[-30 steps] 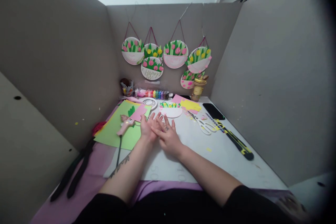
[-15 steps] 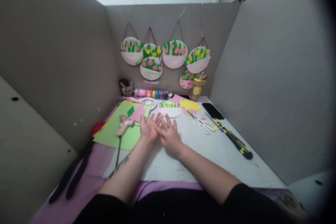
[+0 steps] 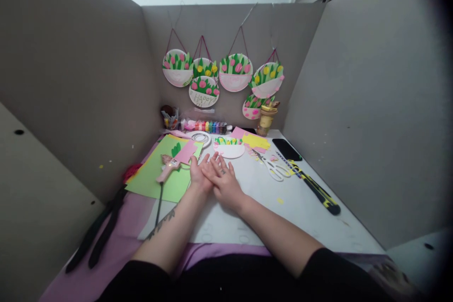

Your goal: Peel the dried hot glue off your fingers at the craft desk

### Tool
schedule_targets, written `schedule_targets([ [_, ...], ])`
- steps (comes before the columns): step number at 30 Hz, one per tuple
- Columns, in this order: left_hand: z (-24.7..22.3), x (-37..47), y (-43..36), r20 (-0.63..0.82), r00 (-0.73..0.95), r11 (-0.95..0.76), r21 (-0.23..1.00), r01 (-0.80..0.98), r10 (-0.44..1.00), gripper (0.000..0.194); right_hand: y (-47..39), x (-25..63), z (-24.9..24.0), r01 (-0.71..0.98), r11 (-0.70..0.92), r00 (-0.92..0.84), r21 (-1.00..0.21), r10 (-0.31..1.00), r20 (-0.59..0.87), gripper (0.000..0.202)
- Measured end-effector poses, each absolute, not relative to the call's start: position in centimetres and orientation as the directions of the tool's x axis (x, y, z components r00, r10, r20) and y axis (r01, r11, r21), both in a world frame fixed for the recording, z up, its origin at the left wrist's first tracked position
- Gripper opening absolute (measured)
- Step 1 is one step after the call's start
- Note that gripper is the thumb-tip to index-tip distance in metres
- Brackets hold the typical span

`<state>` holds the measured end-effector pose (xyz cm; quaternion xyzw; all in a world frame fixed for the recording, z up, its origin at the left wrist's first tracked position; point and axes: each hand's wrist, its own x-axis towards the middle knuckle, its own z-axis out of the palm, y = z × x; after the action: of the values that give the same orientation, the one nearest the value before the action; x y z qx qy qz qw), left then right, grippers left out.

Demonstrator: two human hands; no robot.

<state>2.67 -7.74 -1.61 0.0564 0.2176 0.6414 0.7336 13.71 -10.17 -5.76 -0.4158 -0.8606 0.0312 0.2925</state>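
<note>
While the left hand [image 3: 198, 178] lies palm up with its fingers extended, the right hand [image 3: 226, 188] is placed palm down across it, its straightened fingers touching the left fingers. Both hands are unclenched; whether something small lies between the overlapping surfaces cannot be told. Both are located over the white flat work board [image 3: 262, 219], which rests on a purple cloth [image 3: 129, 226]. Just beyond the fingertips, the white paper-plate basket with yellow paper tulips and green paper leaves [image 3: 230, 152] lies on the board. The fingertips reach its near edge in view; contact cannot be determined.

To the left of the hands, a pink glue gun with a black cord [image 3: 170, 168] lies on light green paper sheets [image 3: 141, 185], near a pink paper piece [image 3: 186, 152]. To the right, white-handled scissors [image 3: 277, 171] lie with their blades directed away from the person. Farther right are an elongated black-and-yellow tool [image 3: 320, 194] and, beyond it, a black rectangular phone [image 3: 287, 149]. Behind the paper-plate basket and to its right, a yellow paper piece [image 3: 256, 141] overlaps pink paper. On the grey rear panel [image 3: 219, 21], similar tulip-filled white plates [image 3: 236, 83] hang from dark red cords
</note>
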Motion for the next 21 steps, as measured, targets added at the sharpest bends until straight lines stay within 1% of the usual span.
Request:
schedule_targets([
  [2,-1.8,3.0,-7.8,-0.235,0.111,0.187,0.33,-0.925,0.966,0.067,-10.0,13.6,-5.7,0.709,0.621,-0.453,-0.334,0.764,0.459,0.076],
  [5,-1.9,3.2,-7.9,-0.205,0.136,0.194,0.294,-0.936,0.969,0.071,-9.7,13.6,-5.7,0.706,0.606,-0.431,-0.366,0.778,0.457,0.075],
  [8,-2.0,3.1,-7.9,-0.207,0.133,0.188,0.273,-0.944,0.969,0.072,-9.4,13.8,-5.9,0.683,0.627,-0.423,-0.376,0.758,0.496,0.076],
  [10,-1.9,3.0,-7.8,-0.191,0.142,0.187,0.242,-0.952,0.971,0.073,-9.2,14.1,-6.2,0.65,0.662,-0.419,-0.374,0.722,0.55,0.076],
  [13,-1.9,2.7,-7.6,-0.146,0.151,0.177,0.184,-0.967,0.978,0.076,-9.0,14.6,-6.6,0.586,0.725,-0.389,-0.361,0.643,0.659,0.075],
  [15,-2.0,2.6,-7.6,-0.131,0.14,0.162,0.17,-0.972,0.981,0.078,-9.1,15.1,-6.6,0.554,0.756,-0.36,-0.348,0.594,0.719,0.071],
  [18,-2.0,2.5,-7.6,-0.143,0.128,0.155,0.194,-0.969,0.981,0.079,-9.4,15.4,-6.3,0.54,0.785,-0.344,-0.305,0.536,0.771,0.062],
  [21,-1.9,2.6,-7.8,-0.141,0.132,0.162,0.223,-0.961,0.981,0.08,-9.7,15.1,-6.0,0.574,0.783,-0.386,-0.241,0.518,0.763,0.055],
])
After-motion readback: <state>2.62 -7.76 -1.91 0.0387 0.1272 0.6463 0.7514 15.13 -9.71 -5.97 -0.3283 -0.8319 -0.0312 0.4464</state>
